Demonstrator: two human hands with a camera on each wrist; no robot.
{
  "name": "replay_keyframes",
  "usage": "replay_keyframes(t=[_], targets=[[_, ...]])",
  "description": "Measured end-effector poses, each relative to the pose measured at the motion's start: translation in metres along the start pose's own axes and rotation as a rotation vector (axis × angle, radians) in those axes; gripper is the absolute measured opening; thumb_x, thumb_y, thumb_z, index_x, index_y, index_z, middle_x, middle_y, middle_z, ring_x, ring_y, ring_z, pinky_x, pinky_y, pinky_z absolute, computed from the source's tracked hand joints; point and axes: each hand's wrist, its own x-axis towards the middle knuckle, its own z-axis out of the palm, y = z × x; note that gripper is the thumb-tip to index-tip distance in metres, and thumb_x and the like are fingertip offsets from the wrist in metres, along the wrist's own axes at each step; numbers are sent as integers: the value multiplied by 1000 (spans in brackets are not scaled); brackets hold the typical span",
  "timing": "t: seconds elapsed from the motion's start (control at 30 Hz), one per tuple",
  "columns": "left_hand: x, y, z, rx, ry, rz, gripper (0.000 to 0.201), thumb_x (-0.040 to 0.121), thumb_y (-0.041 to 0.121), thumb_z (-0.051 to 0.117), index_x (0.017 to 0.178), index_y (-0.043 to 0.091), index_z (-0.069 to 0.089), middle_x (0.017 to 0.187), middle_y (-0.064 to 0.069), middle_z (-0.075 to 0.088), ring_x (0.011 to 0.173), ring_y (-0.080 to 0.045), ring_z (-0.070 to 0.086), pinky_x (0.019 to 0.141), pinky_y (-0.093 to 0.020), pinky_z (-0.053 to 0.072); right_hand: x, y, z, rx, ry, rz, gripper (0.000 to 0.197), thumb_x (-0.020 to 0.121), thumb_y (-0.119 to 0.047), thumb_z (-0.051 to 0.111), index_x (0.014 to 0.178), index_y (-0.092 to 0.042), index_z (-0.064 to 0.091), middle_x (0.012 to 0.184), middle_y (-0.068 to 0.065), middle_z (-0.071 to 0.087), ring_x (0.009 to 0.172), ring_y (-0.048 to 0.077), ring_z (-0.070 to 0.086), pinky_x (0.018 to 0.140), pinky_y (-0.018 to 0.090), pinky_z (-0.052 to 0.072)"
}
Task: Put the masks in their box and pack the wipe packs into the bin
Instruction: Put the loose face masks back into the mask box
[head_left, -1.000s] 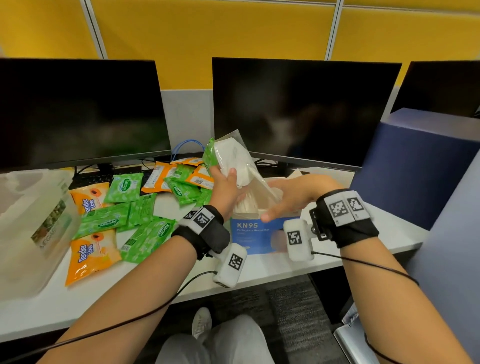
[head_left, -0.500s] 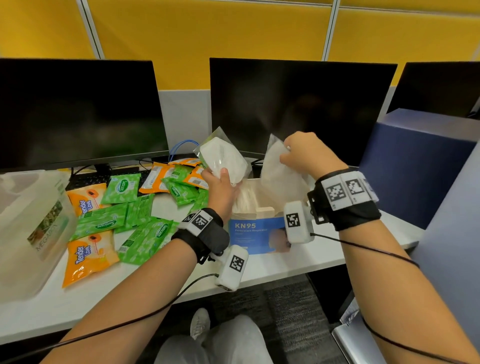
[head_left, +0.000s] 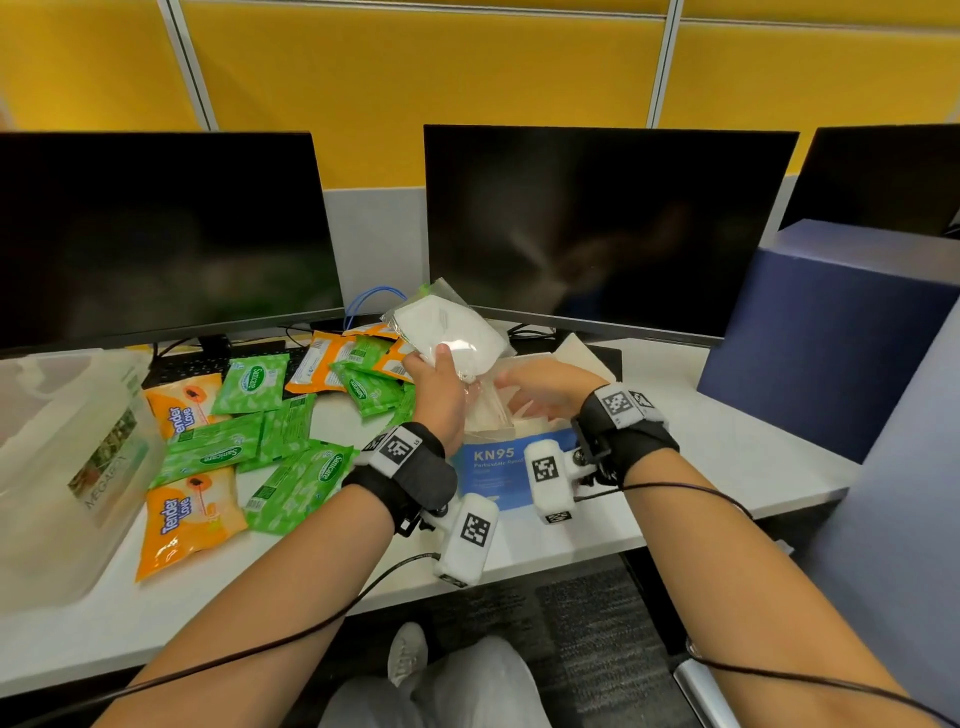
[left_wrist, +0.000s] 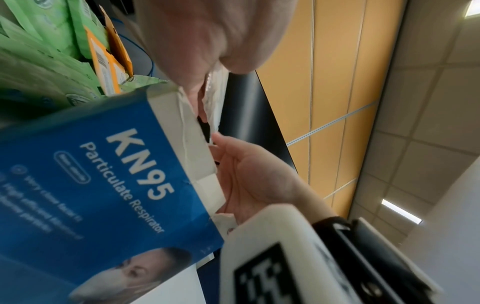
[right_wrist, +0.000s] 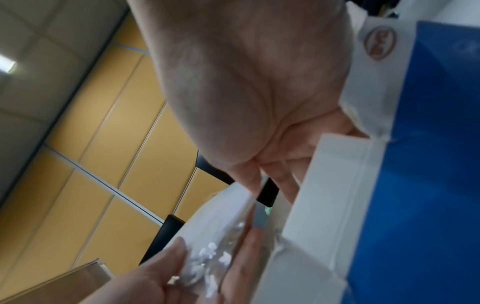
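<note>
- A white folded mask sealed in a clear plastic sleeve (head_left: 451, 335) is held up by the left hand (head_left: 439, 392), its fingers clamped on the sleeve's lower edge, above the open top of the blue-and-white cardboard KN95 mask box (head_left: 506, 467).
- The box is stood on the white worktop (head_left: 727, 441), in front of the right-hand black monitor (head_left: 608, 228).
- The right hand (head_left: 540, 389) is reached into the open box, where a second clear-wrapped mask (right_wrist: 215, 242) is touched by its fingers (right_wrist: 255, 181); whether they are closed on it cannot be told.
- Green and orange flat wipe packs (head_left: 249, 447) are scattered on the worktop to the left of the box.
- A translucent plastic bin (head_left: 62, 467) is stood at the far left, beside the packs.
</note>
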Motion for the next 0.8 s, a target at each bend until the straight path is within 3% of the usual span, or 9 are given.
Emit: replay_keyframes(t=[0.13, 0.2, 0.27, 0.37, 0.43, 0.5, 0.6, 0.67, 0.8], targets=[[3, 5, -4, 79, -60, 36, 33, 102, 26, 37, 133, 17, 32, 122, -2, 52, 111, -23, 56, 95, -45, 50, 2, 4, -6, 304, -39, 12, 71, 94, -67, 22, 130, -12, 48, 116, 20, 59, 111, 35, 56, 84, 39, 47], [8, 10, -4, 171, -104, 96, 41, 97, 31, 44, 133, 14, 37, 127, -4, 54, 114, -24, 57, 98, -47, 49, 6, 7, -8, 444, -70, 15, 75, 90, -72, 25, 129, -12, 46, 119, 17, 59, 115, 36, 56, 91, 43, 46], [12, 10, -5, 334, -156, 164, 58, 84, 43, 51, 132, 11, 42, 127, -6, 58, 113, -23, 58, 99, -50, 48, 9, 9, -9, 528, -42, 5, 65, 93, -62, 39, 127, -8, 50, 122, 17, 61, 112, 35, 60, 91, 41, 50], [16, 2, -5, 598, -242, 270, 74, 71, 57, 59, 129, 14, 47, 123, 0, 62, 113, -17, 60, 99, -44, 48, 12, 13, -11, 674, 48, -18, 37, 96, -41, 52, 110, -7, 59, 119, 15, 64, 106, 30, 64, 95, 39, 52], [7, 3, -4, 748, -349, 298, 77, 71, 58, 64, 133, 17, 44, 128, 2, 60, 117, -15, 57, 101, -40, 47, 14, 15, -13, 834, 87, -33, 31, 97, -30, 54, 118, -7, 56, 109, 13, 66, 94, 26, 67, 89, 38, 55], [2, 2, -5, 1004, -490, 345, 70, 78, 53, 67, 135, 19, 45, 133, -1, 57, 121, -18, 53, 102, -36, 44, 15, 16, -14, 922, 106, -53, 32, 98, -22, 52, 125, -8, 53, 110, 13, 67, 86, 24, 68, 71, 34, 59], [-3, -1, -5, 1410, -552, 468, 65, 84, 54, 60, 137, 20, 45, 140, -6, 50, 128, -26, 46, 106, -39, 38, 13, 15, -17, 922, 143, -113, 18, 99, -17, 48, 112, -9, 58, 111, 14, 66, 87, 22, 65, 66, 33, 58], [-4, 0, -6, 1465, -532, 493, 70, 85, 57, 56, 142, 20, 38, 146, -7, 43, 134, -28, 38, 111, -42, 32, 8, 10, -21, 812, 285, -186, 10, 99, -17, 45, 99, -13, 54, 94, 8, 61, 75, 15, 58, 59, 28, 53], [-1, 0, -6, 1534, -503, 494, 67, 87, 56, 52, 141, 18, 40, 145, -6, 43, 135, -24, 36, 110, -37, 26, -9, 6, -44, 293, 823, -366, 8, 97, -20, 44, 91, -16, 47, 78, -6, 46, 65, 4, 42, 57, 21, 35]])
